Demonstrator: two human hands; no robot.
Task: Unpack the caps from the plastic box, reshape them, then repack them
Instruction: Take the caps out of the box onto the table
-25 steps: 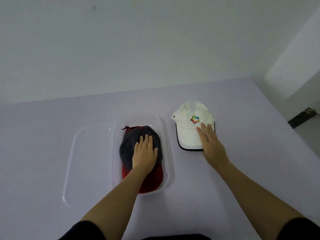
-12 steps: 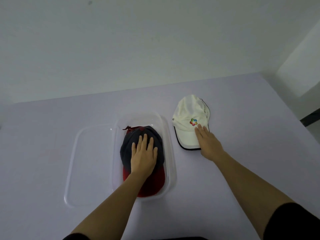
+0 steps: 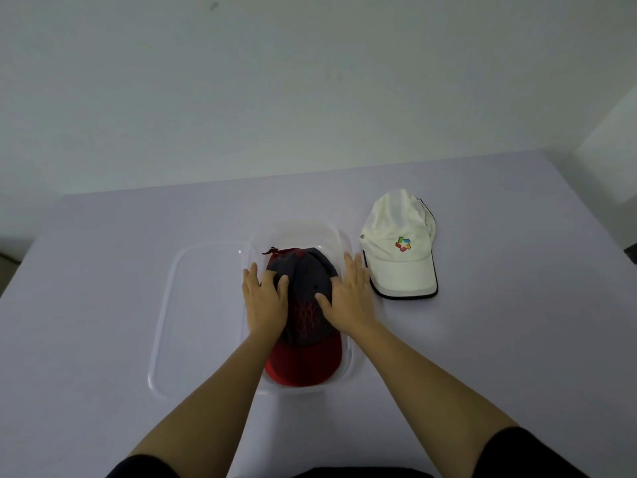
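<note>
The navy cap [image 3: 307,305] with a red brim lay inside the clear plastic box [image 3: 300,225], brim toward the person and crown toward the box's far wall, a red strap showing at its back edge. Both hands rested on the crown from either side. The left hand [image 3: 264,302] lay on the cap's left flank with its fingers [image 3: 252,274] nearly straight and the thumb set on the crown. The right hand [image 3: 352,302] lay on the right flank, fingers [image 3: 350,267] extended along the box's right wall and thumb pressed onto the dark fabric. Neither hand was curled round anything; both were flat and released. A clear lid [image 3: 193,322] lay flat on the lavender tabletop [image 3: 499,339] against the box's left side. Just right of the box sat a white cap [image 3: 401,267] with a multicoloured logo and a dark-edged brim turned toward the person. Whether the right hand's outer fingers touched it could not be told.
</note>
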